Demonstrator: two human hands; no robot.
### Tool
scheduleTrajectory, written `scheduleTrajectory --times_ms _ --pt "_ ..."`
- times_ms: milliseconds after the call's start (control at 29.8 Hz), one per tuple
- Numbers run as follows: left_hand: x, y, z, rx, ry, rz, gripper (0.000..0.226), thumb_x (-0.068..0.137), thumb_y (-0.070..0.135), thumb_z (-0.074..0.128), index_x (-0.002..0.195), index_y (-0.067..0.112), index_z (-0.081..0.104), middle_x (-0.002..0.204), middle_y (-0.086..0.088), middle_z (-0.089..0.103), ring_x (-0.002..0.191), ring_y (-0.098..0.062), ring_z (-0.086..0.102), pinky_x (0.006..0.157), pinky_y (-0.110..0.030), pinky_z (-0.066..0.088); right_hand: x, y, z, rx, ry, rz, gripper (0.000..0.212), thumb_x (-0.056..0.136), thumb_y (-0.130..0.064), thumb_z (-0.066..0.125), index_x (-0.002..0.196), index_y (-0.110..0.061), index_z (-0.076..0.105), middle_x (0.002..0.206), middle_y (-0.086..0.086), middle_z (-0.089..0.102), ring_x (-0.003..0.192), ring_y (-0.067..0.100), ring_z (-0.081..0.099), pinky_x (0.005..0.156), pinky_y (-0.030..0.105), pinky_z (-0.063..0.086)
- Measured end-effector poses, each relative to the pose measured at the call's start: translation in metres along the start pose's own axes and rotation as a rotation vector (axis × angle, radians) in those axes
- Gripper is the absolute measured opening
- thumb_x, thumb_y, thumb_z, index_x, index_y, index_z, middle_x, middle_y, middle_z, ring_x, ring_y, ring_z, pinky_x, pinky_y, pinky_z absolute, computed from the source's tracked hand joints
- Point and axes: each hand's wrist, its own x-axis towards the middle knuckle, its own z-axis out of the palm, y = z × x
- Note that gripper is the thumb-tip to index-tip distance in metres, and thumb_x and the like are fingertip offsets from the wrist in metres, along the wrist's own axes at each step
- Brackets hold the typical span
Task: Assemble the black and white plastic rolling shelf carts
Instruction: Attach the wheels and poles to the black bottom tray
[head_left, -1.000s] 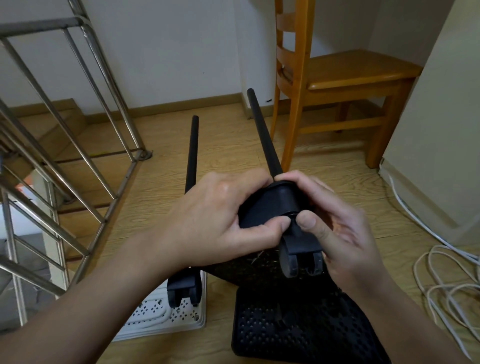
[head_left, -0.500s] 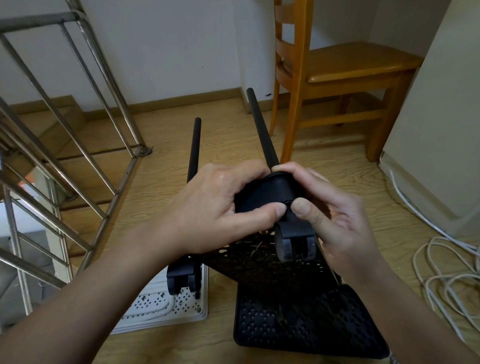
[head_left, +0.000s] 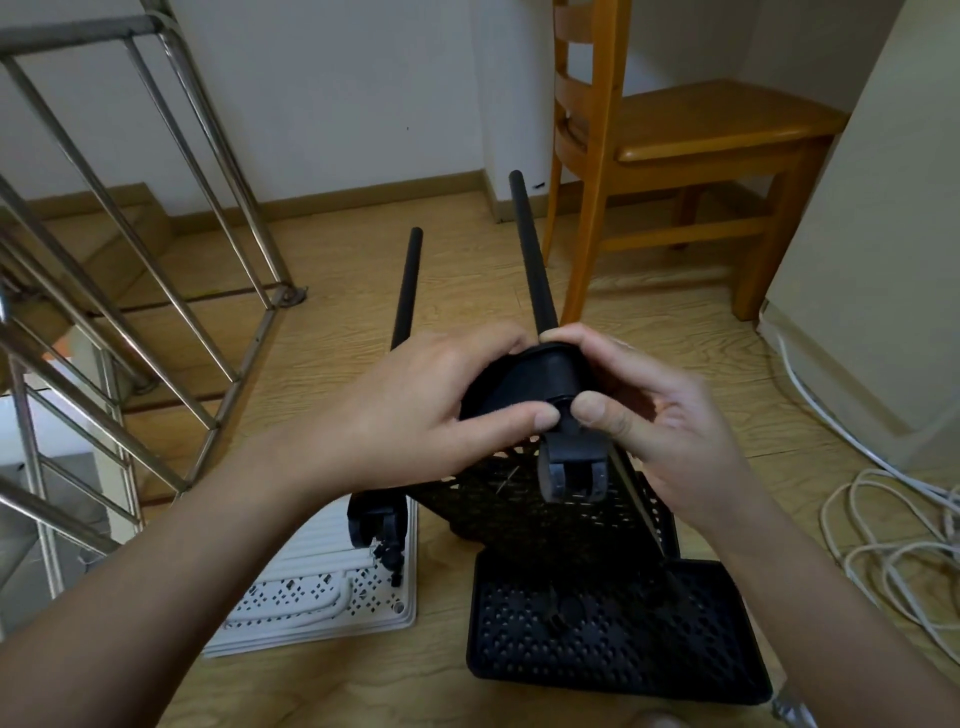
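Observation:
A black perforated shelf tray (head_left: 524, 499) is tipped up on its edge in front of me, with two black poles (head_left: 532, 254) running away from it along the floor. My left hand (head_left: 415, 410) grips the tray's upper corner. My right hand (head_left: 654, 415) holds the same corner from the right, thumb pressed on the stem of a black twin-wheel caster (head_left: 571, 467) seated there. A second caster (head_left: 374, 525) sits on the lower left corner. Another black tray (head_left: 613, 629) lies flat below, and a white tray (head_left: 322, 603) lies to its left.
A wooden chair (head_left: 675, 135) stands just beyond the poles. A steel stair railing (head_left: 104, 260) fills the left side, with steps dropping away behind it. White cables (head_left: 883, 551) are coiled on the floor at right, beside a beige cabinet (head_left: 872, 260).
Both hands and the tray corner have lifted slightly, and more of the flat black tray shows below. The grip on the corner and caster is the same.

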Motion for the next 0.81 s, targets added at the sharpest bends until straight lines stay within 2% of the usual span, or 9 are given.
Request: scheduleTrajectory --times_ms 134,235,336,437,504,571,638,706,806 --pt "-0.007 -0.013 -0.007 0.004 -0.179 -0.103 0.045 0.076 0.066 0.046 0.113 0.038 0.049 0.099 0.02 0.057 0.087 0.003 0.055 0.067 -0.018 0.048 -0.002 0.009 -0.009 -0.075 -0.053 0.081 0.045 0.079 -0.034 0.07 0.123 -0.03 0.06 0.111 -0.004 0.063 0.111 0.015 0.058 0.095 0.027 0.047" --pt "-0.014 -0.022 -0.013 0.005 -0.189 -0.139 0.044 0.075 0.064 0.051 0.112 0.039 0.05 0.101 0.019 0.057 0.09 0.002 0.056 0.071 -0.024 0.052 -0.01 0.025 -0.018 -0.013 0.165 0.246 0.033 0.078 -0.026 0.065 0.111 -0.033 0.063 0.1 -0.009 0.066 0.095 0.002 0.062 0.082 0.014 0.048" --pt "-0.02 -0.029 -0.018 0.019 -0.198 -0.218 0.033 0.075 0.051 0.062 0.104 0.04 0.051 0.098 0.017 0.058 0.089 0.002 0.056 0.073 -0.028 0.053 -0.031 0.073 -0.032 -0.151 0.304 0.476 0.008 0.085 -0.019 0.064 0.092 -0.021 0.067 0.087 -0.003 0.067 0.076 0.004 0.063 0.065 0.012 0.049" --pt "-0.021 -0.038 -0.013 0.098 -0.279 -0.288 0.029 0.074 0.036 0.072 0.094 0.04 0.051 0.094 0.017 0.057 0.09 0.004 0.055 0.076 -0.024 0.05 -0.073 0.141 -0.035 -0.393 0.015 0.786 0.014 0.077 -0.029 0.076 0.079 -0.017 0.069 0.078 0.002 0.067 0.072 0.013 0.061 0.063 0.016 0.045" --pt "-0.023 -0.044 -0.006 0.121 -0.332 -0.33 0.03 0.073 0.033 0.076 0.089 0.038 0.052 0.092 0.017 0.057 0.088 0.004 0.055 0.076 -0.025 0.051 -0.105 0.178 -0.024 -0.503 -0.268 0.913 0.021 0.071 -0.027 0.082 0.08 -0.019 0.064 0.076 -0.004 0.064 0.071 0.009 0.06 0.064 0.017 0.044" --pt "-0.024 -0.051 0.0 0.113 -0.344 -0.355 0.03 0.072 0.033 0.078 0.087 0.036 0.052 0.09 0.016 0.058 0.085 0.004 0.054 0.074 -0.026 0.051 -0.134 0.204 -0.004 -0.651 -0.628 0.892 0.028 0.074 -0.024 0.079 0.094 -0.02 0.059 0.09 -0.007 0.057 0.082 0.009 0.055 0.07 0.021 0.042" --pt "-0.025 -0.058 0.005 0.113 -0.338 -0.363 0.031 0.071 0.033 0.079 0.085 0.035 0.052 0.089 0.015 0.058 0.083 0.003 0.054 0.071 -0.026 0.049 -0.154 0.224 0.014 -0.781 -0.935 0.818 0.031 0.084 -0.021 0.066 0.112 -0.016 0.054 0.114 0.004 0.051 0.102 0.021 0.051 0.082 0.03 0.04" --pt "-0.027 -0.065 0.008 0.12 -0.339 -0.367 0.031 0.07 0.033 0.08 0.086 0.033 0.053 0.089 0.015 0.058 0.084 0.003 0.053 0.073 -0.028 0.05 -0.167 0.238 0.024 -0.887 -1.062 0.783 0.035 0.094 -0.014 0.048 0.128 -0.012 0.046 0.133 0.014 0.042 0.116 0.03 0.047 0.093 0.036 0.039" --pt "-0.032 -0.078 0.013 0.131 -0.327 -0.362 0.031 0.072 0.034 0.078 0.089 0.037 0.053 0.093 0.019 0.055 0.087 0.003 0.053 0.076 -0.027 0.05 -0.175 0.25 0.031 -1.013 -1.075 0.691 0.045 0.099 -0.008 0.035 0.143 -0.016 0.035 0.147 0.017 0.033 0.127 0.034 0.041 0.105 0.041 0.036"
